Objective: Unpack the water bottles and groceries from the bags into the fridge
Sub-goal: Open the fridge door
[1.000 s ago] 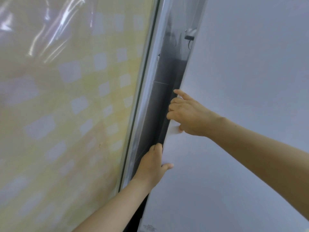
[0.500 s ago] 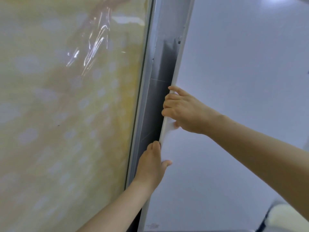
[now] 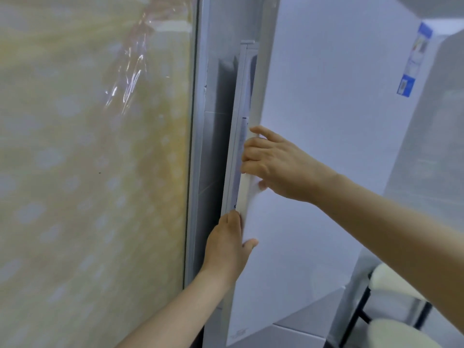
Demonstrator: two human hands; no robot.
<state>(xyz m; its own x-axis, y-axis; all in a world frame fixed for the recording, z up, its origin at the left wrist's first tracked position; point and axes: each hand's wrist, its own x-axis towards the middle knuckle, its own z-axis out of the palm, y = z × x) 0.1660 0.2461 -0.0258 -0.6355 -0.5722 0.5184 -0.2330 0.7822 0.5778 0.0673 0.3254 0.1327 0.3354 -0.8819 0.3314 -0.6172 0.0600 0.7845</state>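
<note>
1. Standing slightly ajar beside a yellow patterned panel, the fridge door shows only a narrow gap, so the contents are hidden.
2. The right hand above and the left hand below both curl their fingers round the door's left edge.

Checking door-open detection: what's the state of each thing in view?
Door: ajar, narrow gap at its left edge.
Left hand: grips the door's edge, thumb on the front.
Right hand: fingers curled round the door's edge, above the left hand.
Film: wrinkled, on the yellow panel.
</note>
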